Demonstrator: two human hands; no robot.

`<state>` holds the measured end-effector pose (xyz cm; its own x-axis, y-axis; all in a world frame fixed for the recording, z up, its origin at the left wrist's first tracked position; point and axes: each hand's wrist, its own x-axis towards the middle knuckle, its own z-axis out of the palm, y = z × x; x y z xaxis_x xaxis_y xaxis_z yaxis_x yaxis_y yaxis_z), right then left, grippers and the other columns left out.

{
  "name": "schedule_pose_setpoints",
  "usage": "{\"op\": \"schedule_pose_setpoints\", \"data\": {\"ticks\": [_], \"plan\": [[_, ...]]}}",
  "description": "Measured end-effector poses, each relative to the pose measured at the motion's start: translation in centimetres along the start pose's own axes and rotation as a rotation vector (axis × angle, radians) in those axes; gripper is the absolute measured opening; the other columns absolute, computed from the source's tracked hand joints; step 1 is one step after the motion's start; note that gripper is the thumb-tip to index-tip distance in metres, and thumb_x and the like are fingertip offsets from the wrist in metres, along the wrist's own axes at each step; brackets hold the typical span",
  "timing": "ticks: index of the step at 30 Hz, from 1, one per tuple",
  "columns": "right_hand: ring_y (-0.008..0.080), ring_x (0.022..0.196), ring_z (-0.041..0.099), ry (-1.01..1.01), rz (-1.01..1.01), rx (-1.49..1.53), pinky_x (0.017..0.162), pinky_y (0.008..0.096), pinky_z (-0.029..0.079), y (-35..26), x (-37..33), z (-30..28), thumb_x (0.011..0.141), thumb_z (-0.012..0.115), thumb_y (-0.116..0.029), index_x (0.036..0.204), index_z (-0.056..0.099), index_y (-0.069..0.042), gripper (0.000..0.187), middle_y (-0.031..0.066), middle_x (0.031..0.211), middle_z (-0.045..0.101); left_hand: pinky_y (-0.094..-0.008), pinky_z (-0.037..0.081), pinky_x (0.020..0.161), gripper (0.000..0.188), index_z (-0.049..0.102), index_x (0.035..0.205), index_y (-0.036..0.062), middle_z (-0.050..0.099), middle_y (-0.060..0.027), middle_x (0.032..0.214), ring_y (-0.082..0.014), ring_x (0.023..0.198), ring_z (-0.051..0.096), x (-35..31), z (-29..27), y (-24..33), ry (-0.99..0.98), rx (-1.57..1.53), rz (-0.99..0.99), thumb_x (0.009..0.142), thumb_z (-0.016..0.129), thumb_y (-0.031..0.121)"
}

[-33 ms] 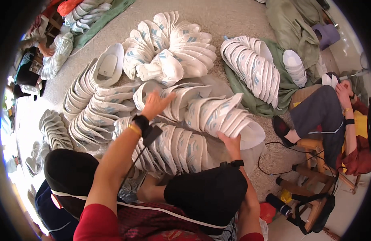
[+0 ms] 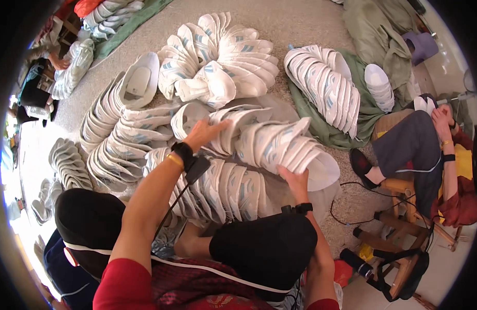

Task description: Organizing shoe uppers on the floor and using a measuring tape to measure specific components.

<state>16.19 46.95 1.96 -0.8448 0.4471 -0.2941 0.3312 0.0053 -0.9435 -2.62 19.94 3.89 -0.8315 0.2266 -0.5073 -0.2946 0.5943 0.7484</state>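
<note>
Right hand [image 2: 296,182] touches shoe stack [image 2: 279,148], floor [image 2: 346,168] beyond its edge.

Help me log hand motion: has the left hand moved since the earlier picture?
Yes, slightly: judged against the ring of shoe uppers, the left hand has shifted a little to the right.

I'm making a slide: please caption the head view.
Right fingers touch a row of nested white shoe uppers; left fingers spread nearby, a ring of uppers lying beyond.
</note>
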Motion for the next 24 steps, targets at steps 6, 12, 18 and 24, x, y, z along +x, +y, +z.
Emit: {"op": "schedule_pose_setpoints", "data": {"ticks": [6,12,18,24], "plan": [[0.0125,0.082,0.061,-0.111,-0.029,0.123,0.074,0.0268,0.049,-1.6,1.5,2.6,0.069,0.082,-0.013,0.103,0.065,0.005,0.043,0.0061,0.095,0.067,-0.0415,0.045,0.092,0.105,0.05,0.117,-0.0171,0.059,-0.0325,0.111,-0.0384,0.108,0.058,-1.2,2.7,0.1,0.051,0.266,0.089,0.067,0.066,0.073],[0.0125,0.087,0.061,-0.16,-0.02,0.063,0.078,0.0264,0.048,-0.5,1.1,1.5,0.07,0.082,-0.016,0.107,0.064,0.004,0.046,0.0069,0.099,0.067,-0.0424,0.036,0.103,0.121,0.034,0.127,-0.0241,0.05,-0.0378,0.122,-0.0432,0.121,0.048,-2.3,1.9,0.1,-0.076,0.254,0.059,0.066,0.064,0.076],[0.0155,0.094,0.06,-0.097,-0.033,-0.023,0.084,0.0277,0.047,0.3,0.7,1.5,0.069,0.083,-0.017,0.113,0.061,0.004,0.054,0.008,0.106,0.065,-0.0534,0.035,0.1,0.098,0.035,0.138,0.006,0.041,-0.0246,0.132,-0.0442,0.126,0.038,-6.2,2.7,2.0,0.244,0.367,0.162,0.062,0.084,0.044],[0.0165,0.093,0.061,-0.08,-0.006,0.015,0.084,0.0289,0.047,0.7,0.0,1.3,0.069,0.082,-0.019,0.109,0.063,0.004,0.05,0.0097,0.104,0.066,-0.0441,0.048,0.072,0.034,0.066,0.091,-0.0018,0.066,-0.0177,0.085,-0.0337,0.08,0.063,-7.4,4.4,1.9,-0.132,0.31,0.295,0.071,0.073,0.025]]}}
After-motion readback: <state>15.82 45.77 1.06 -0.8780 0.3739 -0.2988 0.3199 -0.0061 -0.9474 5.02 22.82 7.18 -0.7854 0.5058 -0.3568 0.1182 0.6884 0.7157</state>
